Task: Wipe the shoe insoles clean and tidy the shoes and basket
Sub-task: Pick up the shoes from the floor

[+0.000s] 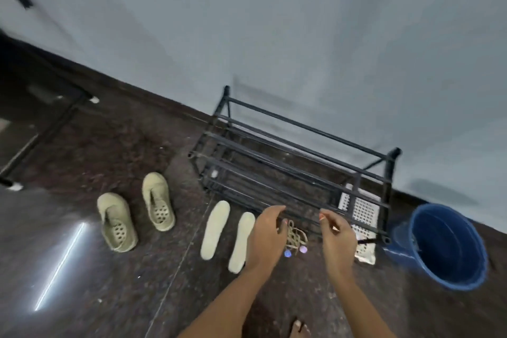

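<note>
Fingers (273, 210) of the left hand (267, 236) are curving loosely, gripping nothing visible. On the right hand (337, 233) thumb and forefinger are meeting, but whether they are pinching anything cannot be told. Both hands are hovering at the front rail of a black rack (301, 126). A blue bucket (444, 233) is sitting to its right, and a white basket (363, 212) is lying beneath it. Two shoes (118, 222) are standing on the floor (109, 296) at left, two insoles (215, 226) are lying beside the left hand, and tangled laces (296, 236) are lying between the hands.

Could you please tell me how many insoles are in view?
2. One insole lies on the floor before the rack's left end; the other insole lies just right of it, beside the left hand. None seems hidden.
</note>
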### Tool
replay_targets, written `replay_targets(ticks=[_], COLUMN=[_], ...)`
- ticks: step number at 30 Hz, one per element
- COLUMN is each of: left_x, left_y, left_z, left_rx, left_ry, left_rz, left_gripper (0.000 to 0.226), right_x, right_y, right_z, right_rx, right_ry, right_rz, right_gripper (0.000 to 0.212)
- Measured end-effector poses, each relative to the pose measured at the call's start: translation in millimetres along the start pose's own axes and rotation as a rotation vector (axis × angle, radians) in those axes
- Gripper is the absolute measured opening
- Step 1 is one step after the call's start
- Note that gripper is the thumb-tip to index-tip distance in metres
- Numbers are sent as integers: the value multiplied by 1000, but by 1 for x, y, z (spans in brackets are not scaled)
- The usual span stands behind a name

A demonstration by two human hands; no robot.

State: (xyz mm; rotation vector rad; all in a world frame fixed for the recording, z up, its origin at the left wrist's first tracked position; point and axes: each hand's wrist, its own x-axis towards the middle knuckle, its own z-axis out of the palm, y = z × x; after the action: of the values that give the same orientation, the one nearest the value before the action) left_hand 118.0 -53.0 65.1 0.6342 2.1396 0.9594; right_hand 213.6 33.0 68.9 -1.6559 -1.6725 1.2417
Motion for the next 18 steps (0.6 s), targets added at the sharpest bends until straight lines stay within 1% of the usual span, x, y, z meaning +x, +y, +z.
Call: replay_targets(ticks=[3, 5, 8, 10, 14, 18], left_x=[2, 0, -4, -2, 8, 22], left_y=[-33, -53, -80, -100, -141, -179], left_z=[-50, -78, -111, -128, -157, -177], left_rx=[81, 82, 127, 140, 134, 110], left_ry=[88, 139, 178, 196, 222, 265], left_rz=[-25, -66, -101, -126, -238, -335], left_gripper=[38, 40, 41, 42, 42, 42], right_x=[-22, -34, -49, -56, -66, -72], right_y=[-17, -23, -33, -39, -42, -41], right_z=[49, 76, 114, 139, 194, 240], right_rx=[-31, -60, -114, -141, -239, -316], right_ry=[-113, -187, -300, -364, -488, -595], right_rz=[-66, -107, -156, -177, -225, -272], right_gripper=[13, 14, 17, 17, 14, 16])
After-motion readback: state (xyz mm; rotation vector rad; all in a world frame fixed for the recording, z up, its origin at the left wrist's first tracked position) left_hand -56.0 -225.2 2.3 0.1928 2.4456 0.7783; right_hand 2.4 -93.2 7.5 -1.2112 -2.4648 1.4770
